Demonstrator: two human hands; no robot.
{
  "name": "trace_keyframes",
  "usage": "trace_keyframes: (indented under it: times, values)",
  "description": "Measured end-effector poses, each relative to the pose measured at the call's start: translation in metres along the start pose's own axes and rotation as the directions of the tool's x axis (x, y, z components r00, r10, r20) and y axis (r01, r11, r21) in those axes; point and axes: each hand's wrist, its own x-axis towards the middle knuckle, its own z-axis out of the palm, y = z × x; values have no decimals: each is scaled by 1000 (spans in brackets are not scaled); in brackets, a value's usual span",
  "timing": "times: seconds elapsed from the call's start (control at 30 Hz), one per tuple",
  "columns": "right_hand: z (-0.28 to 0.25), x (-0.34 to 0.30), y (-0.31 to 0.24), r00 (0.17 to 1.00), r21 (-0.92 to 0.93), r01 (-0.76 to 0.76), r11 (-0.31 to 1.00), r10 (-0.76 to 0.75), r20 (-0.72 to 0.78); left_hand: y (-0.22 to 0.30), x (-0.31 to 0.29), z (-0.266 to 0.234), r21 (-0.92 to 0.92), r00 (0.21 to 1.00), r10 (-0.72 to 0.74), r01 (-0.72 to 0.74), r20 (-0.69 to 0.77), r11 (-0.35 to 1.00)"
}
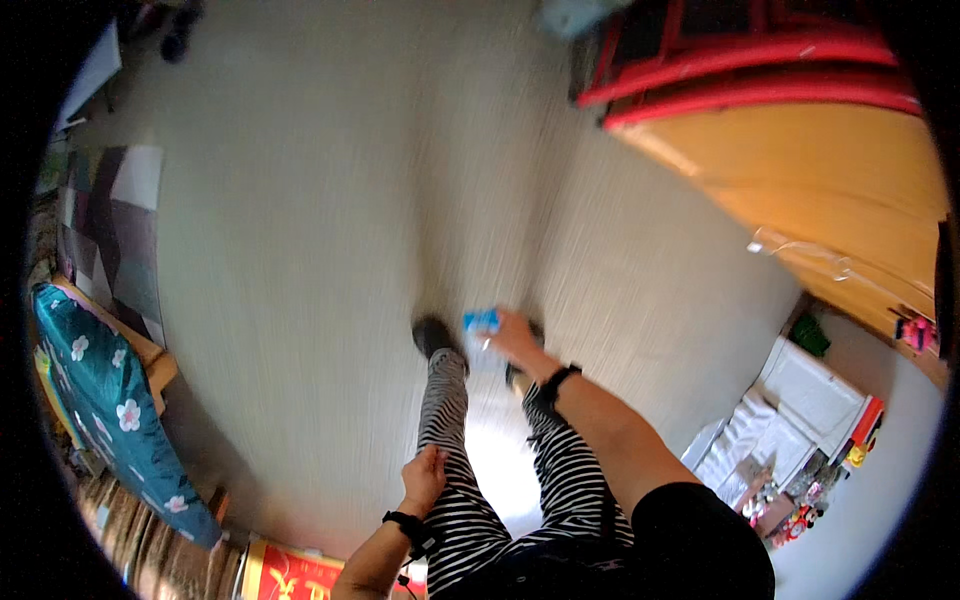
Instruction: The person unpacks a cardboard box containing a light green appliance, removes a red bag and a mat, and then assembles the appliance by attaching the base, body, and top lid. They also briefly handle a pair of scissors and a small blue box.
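Note:
My right hand [516, 339] reaches out above my right shoe and is closed around a small blue-and-white object [482, 322]. Motion blur hides its exact kind, though it looks like a small packet. My left hand [424, 481] is curled into a loose fist in front of my striped trousers [448, 410], with nothing showing from it. Dark bands circle both wrists. A dark shoe [432, 336] is visible on my left foot, while my right arm and hand partly cover the other foot.
Grey floor [300, 220] stretches ahead. At the right stands a wooden table [800, 170] with red-edged pieces [750, 80] beyond it. A white cabinet [815, 390] is at lower right. On the left are a flowered teal cloth [110, 420] and a patterned mat [125, 220].

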Motion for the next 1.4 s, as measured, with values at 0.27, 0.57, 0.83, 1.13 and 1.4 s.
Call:
trace_keyframes:
  times: [0.27,0.57,0.83,1.13,1.4]
  values:
    - [-184,-236,-232,933,288,277,917,-328,148,140,-28,-171,-774,987,-2,127,161,621]
    - [-228,-302,-411,854,468,397,790,-505,128,271,-41,-350,-899,962,273,-107,14,425]
    - [-254,-201,-513,814,362,526,769,-579,46,287,25,-441,-959,967,255,-80,-8,273]
    - [-282,-93,-695,668,202,639,742,-666,332,301,79,-592,-854,930,232,-356,-285,380]
    - [-252,-17,-875,563,110,605,789,-521,642,244,151,-728,-788,873,157,-485,-461,380]
